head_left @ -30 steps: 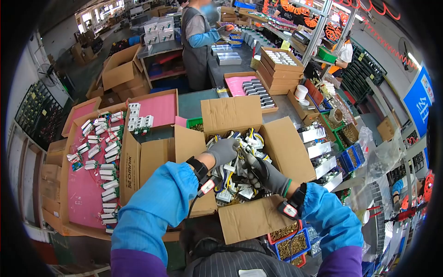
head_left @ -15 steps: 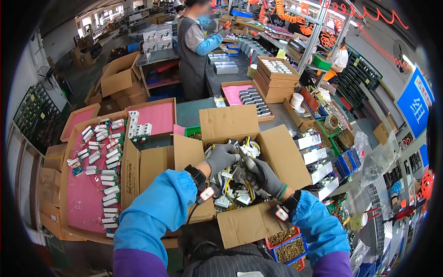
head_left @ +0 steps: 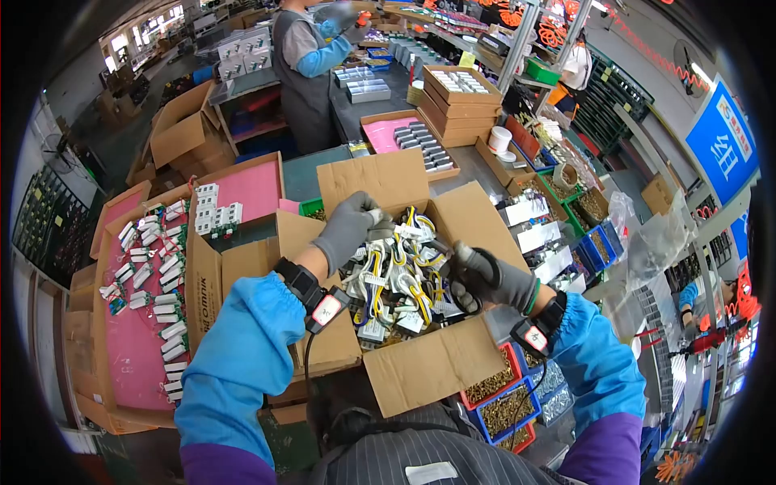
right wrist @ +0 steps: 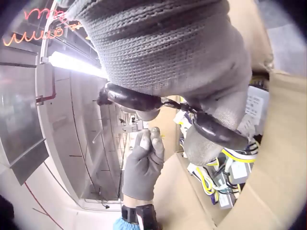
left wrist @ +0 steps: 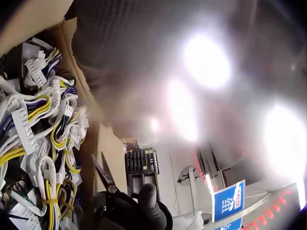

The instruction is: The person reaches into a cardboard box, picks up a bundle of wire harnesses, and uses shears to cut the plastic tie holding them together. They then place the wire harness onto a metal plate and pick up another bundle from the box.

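Note:
Scissors with black loop handles [right wrist: 218, 132] are held in my grey-gloved right hand [head_left: 503, 283], fingers through the loops, at the right side of an open cardboard box [head_left: 477, 218]. In the left wrist view the scissor blades [left wrist: 106, 177] stand apart. White, yellow and dark wire harnesses [head_left: 396, 271] with white connectors fill the box. Over the box's far left corner is my gloved left hand [head_left: 347, 230], its thumb and fingertips bunched together. I cannot tell whether something small sits between them.
Left of the box, a pink-lined carton [head_left: 133, 347] holds white parts on green boards. Bins of brass screws [head_left: 505, 412] stand near my right forearm. White metal-looking pieces [head_left: 537, 237] line the right side. Across the bench stands another person [head_left: 305, 77].
My hands were close together over the harnesses; now the left has moved up and left, the right slightly right with the scissors. More of the harnesses shows between them. The head view has shifted.

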`<control>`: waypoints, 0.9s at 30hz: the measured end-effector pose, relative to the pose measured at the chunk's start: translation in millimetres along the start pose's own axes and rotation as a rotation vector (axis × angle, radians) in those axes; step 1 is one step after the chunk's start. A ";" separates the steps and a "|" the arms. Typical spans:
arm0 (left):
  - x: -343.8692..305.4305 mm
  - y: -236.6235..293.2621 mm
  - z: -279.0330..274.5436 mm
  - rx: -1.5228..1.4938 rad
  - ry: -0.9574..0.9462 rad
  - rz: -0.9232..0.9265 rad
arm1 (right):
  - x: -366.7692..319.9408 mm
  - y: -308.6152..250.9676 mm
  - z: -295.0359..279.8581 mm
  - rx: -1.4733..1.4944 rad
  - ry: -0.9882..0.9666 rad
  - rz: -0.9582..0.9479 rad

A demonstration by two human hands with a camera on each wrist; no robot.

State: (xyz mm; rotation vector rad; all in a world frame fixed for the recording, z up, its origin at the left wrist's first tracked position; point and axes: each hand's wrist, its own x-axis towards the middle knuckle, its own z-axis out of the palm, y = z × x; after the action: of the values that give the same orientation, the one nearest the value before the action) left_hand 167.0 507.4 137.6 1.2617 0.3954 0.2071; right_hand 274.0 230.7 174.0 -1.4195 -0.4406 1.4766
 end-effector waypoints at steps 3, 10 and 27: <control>-1.9 -7.3 17.2 0.161 -0.175 -0.030 | 6.6 18.6 -0.6 0.013 -0.058 0.056; 5.3 -40.3 34.2 1.133 -0.210 0.312 | 16.4 10.5 -0.6 0.035 -0.082 0.122; 3.7 -44.1 35.7 0.959 -0.125 0.031 | 24.9 27.7 5.4 -0.289 0.159 -0.025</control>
State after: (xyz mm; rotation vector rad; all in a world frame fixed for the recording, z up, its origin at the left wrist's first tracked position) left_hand 181.9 464.0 103.9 2.2106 0.3749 -0.0567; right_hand 262.8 241.2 139.6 -1.7384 -0.5875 1.3049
